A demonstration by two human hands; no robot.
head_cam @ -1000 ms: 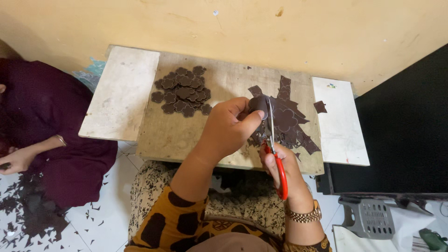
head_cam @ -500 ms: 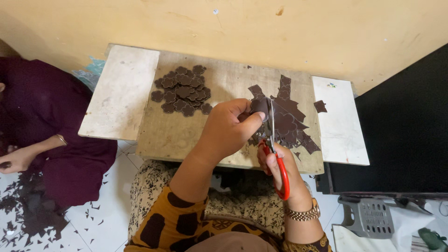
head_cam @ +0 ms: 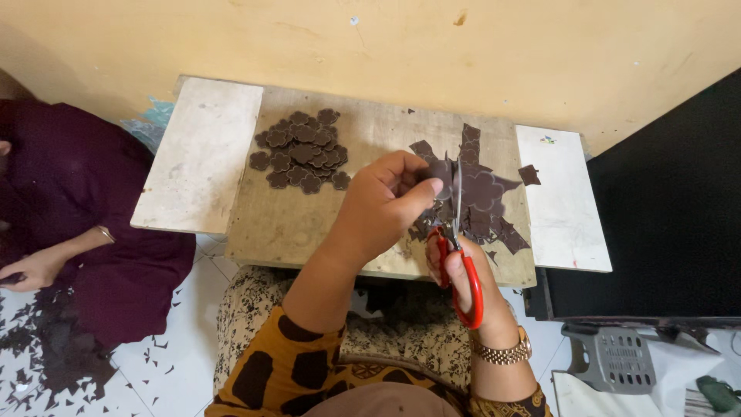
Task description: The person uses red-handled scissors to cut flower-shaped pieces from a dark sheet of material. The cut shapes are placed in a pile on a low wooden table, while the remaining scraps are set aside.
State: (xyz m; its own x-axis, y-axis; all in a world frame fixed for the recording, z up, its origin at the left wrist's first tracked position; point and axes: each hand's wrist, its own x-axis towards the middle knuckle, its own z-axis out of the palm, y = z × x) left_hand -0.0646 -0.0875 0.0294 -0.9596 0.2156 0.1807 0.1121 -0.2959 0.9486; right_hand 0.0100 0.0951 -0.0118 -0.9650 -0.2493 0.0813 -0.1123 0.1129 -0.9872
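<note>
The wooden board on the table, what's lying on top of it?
On the wooden board lie a pile of brown flower-shaped cutouts and a heap of brown offcuts. The left hand and the scissors cover part of that heap.

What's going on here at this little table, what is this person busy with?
A person is cutting dark brown sheet material with red-handled scissors. The right hand works the scissors, and the left hand pinches a small brown piece at the blades. A pile of finished flower-shaped cutouts lies on the wooden board, with leftover scraps under the hands. Another person in a dark purple garment sits at the left.
</note>
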